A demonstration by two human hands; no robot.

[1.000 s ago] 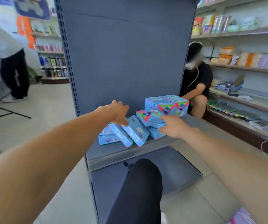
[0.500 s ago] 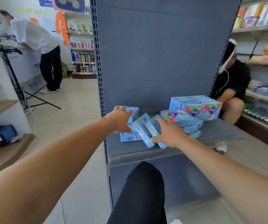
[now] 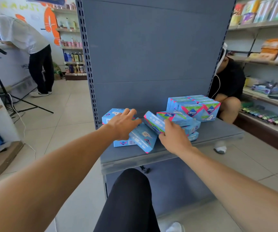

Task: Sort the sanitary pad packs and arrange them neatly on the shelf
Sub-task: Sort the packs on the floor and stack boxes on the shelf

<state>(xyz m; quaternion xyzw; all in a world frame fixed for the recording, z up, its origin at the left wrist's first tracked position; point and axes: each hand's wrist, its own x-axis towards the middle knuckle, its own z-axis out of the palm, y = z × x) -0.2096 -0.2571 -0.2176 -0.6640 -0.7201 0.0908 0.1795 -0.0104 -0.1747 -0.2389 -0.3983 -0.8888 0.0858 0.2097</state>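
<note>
Left hand point(image 3: 124, 123) spread flat, fingers straight, resting on loose blue pack point(image 3: 114, 114), gripping nothing. Right hand point(image 3: 174, 138) pinching tilted pack point(image 3: 154, 122) between thumb and fingers. Slanted pack point(image 3: 143, 138) sits between both hands, leaning on flat one underneath. Messy pile point(image 3: 189, 127) just right of right hand. Tidy row of packs point(image 3: 195, 106) further back-right, standing upright. All on grey shelf point(image 3: 218, 133). Own knee point(image 3: 130, 190) below hands.

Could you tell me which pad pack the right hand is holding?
The tilted pack between the two hands: the right hand pinches its near end, unlike the neat upright row behind.
</note>
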